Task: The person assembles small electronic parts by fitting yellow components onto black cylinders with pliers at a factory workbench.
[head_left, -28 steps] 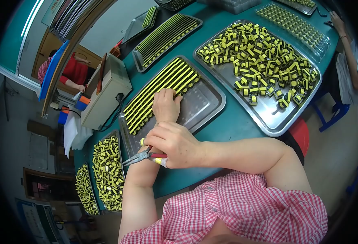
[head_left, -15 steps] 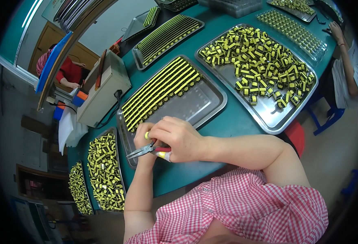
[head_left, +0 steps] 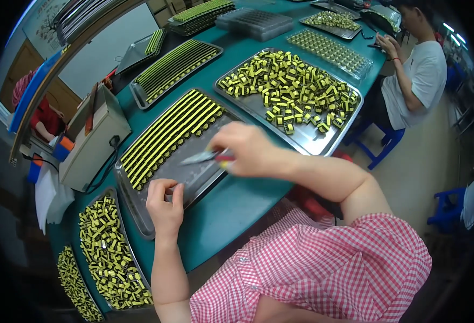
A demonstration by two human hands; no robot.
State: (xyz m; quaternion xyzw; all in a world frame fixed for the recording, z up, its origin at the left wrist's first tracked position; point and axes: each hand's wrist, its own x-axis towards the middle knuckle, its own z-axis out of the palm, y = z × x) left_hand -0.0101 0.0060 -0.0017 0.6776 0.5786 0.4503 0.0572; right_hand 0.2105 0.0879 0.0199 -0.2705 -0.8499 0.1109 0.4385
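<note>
My right hand (head_left: 242,151), blurred by motion, is closed around pliers (head_left: 200,158) with red handles. Their grey jaws point left above a metal tray (head_left: 199,177). Neat rows of small yellow-and-black components (head_left: 167,137) fill that tray's far left part. My left hand (head_left: 165,207) is by the tray's near edge. Its fingers are curved, with a gap between thumb and forefinger, and nothing shows in the gap. To the right of the rows, a larger metal tray (head_left: 323,146) carries a loose heap of similar yellow parts (head_left: 293,86).
More loose yellow parts fill two trays at lower left, the nearer one (head_left: 110,253) beside my left forearm. Behind stand another tray of rows (head_left: 175,70) and a clear plastic tray (head_left: 331,54). A beige box (head_left: 97,137) with a cable borders the left. A co-worker (head_left: 417,75) sits at right.
My hands have come apart: the right moved up and right with the pliers, while the left stayed near the tray's edge. The yellow piece at my left fingers no longer shows. The view has shifted rightward.
</note>
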